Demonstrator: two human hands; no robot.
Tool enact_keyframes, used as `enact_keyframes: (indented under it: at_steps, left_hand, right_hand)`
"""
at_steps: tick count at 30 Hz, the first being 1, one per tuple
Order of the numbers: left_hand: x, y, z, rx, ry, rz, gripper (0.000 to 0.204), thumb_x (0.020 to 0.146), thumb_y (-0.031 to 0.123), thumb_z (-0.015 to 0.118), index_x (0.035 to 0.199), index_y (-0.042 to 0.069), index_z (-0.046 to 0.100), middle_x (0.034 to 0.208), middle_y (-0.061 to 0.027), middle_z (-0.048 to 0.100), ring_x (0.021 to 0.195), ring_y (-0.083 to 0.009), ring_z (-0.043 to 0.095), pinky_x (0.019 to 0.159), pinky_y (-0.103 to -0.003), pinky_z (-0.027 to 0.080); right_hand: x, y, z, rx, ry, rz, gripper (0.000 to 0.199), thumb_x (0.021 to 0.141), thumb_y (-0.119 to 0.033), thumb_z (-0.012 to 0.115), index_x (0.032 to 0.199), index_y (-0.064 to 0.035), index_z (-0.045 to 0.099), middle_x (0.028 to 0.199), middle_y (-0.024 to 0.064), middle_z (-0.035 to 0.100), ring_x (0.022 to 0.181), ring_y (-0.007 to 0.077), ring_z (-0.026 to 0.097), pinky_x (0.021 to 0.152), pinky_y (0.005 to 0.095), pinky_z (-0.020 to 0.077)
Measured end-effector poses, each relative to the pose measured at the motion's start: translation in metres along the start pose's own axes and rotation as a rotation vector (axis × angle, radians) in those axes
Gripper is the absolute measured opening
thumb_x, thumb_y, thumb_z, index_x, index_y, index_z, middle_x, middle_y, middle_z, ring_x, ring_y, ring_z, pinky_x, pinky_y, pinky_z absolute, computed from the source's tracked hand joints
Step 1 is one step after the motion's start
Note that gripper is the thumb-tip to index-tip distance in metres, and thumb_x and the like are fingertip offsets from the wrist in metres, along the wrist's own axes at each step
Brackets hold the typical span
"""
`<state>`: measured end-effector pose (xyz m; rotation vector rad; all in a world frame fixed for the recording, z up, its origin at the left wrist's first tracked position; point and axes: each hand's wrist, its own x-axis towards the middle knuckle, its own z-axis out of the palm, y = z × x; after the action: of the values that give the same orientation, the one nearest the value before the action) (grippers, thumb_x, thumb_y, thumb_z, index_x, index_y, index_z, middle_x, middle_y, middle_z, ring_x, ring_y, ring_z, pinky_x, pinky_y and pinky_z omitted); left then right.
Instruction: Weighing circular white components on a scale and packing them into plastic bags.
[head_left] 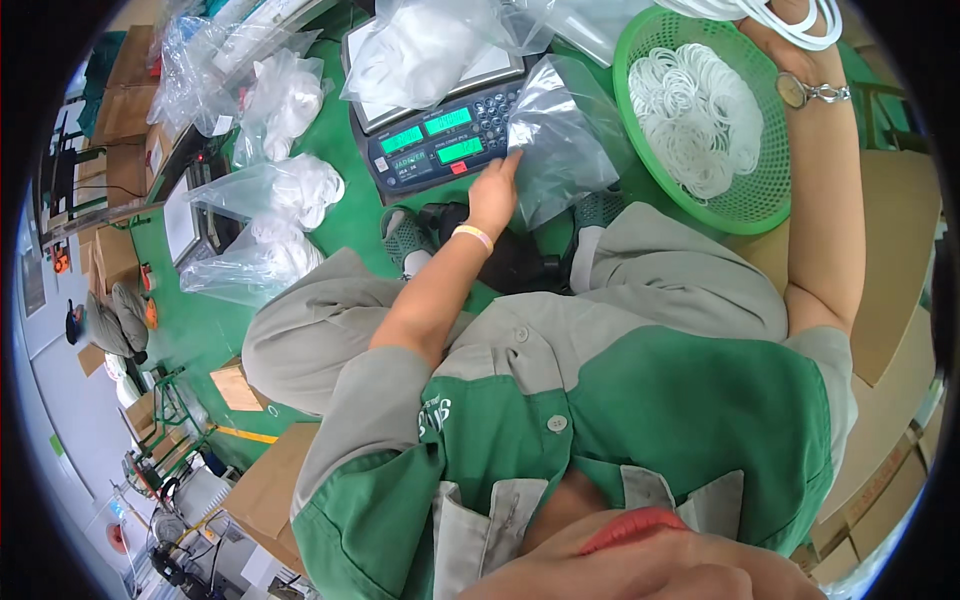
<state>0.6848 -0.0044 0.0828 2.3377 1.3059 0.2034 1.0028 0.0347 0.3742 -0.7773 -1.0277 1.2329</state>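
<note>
My left hand (494, 196), with a pale wristband, grips the lower edge of a clear plastic bag (560, 140) that stands open in front of a counting scale (435, 145). My right hand (790, 28), with a wristwatch on that wrist, is raised at the top right, closed on a bunch of white rubber rings (800, 22). It hovers just over the far rim of a round green basket (762, 205) that holds a heap of white rings (695, 120). The bag lies between the scale and the basket.
A filled clear bag (420, 50) rests on the scale's pan. More bags of white rings (285, 190) lie on the green floor at left. Cardboard boxes (890, 300) stand at right. Another person (115, 315) crouches far left.
</note>
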Motion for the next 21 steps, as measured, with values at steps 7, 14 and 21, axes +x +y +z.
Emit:
enact_keyframes:
  at_steps: [7, 14, 21]
  left_hand:
    - [-0.023, 0.038, 0.018, 0.064, -0.035, -0.326, 0.113, 0.057, 0.026, 0.079, 0.141, 0.015, 0.006, 0.138, -0.0227, 0.021, 0.116, -0.0410, 0.037, 0.090, -0.051, 0.036]
    - [-0.004, 0.032, 0.065, -0.231, 0.285, -0.517, 0.081, 0.063, 0.017, 0.075, 0.129, 0.012, 0.029, 0.114, -0.0171, 0.041, 0.108, -0.0359, 0.043, 0.085, -0.047, 0.038]
    - [-0.006, 0.042, 0.045, 0.113, 0.248, 0.079, 0.063, 0.069, 0.015, 0.064, 0.126, 0.021, 0.039, 0.119, -0.0125, 0.043, 0.104, -0.0305, 0.045, 0.085, -0.046, 0.035]
  right_hand:
    - [0.001, -0.003, 0.012, 0.011, 0.038, 0.063, 0.027, 0.068, -0.004, 0.064, 0.093, 0.0024, 0.060, 0.082, 0.0071, 0.063, 0.070, 0.0148, 0.059, 0.062, 0.0253, 0.0473]
    - [0.004, -0.004, 0.030, 0.049, -0.020, 0.065, 0.036, 0.066, -0.006, 0.065, 0.100, 0.0041, 0.059, 0.090, 0.0101, 0.064, 0.077, 0.0180, 0.061, 0.071, 0.0279, 0.0492]
    - [0.003, 0.003, 0.021, 0.042, 0.007, 0.088, 0.035, 0.067, -0.006, 0.064, 0.100, 0.0042, 0.058, 0.091, 0.0100, 0.064, 0.078, 0.0184, 0.061, 0.072, 0.0286, 0.0490]
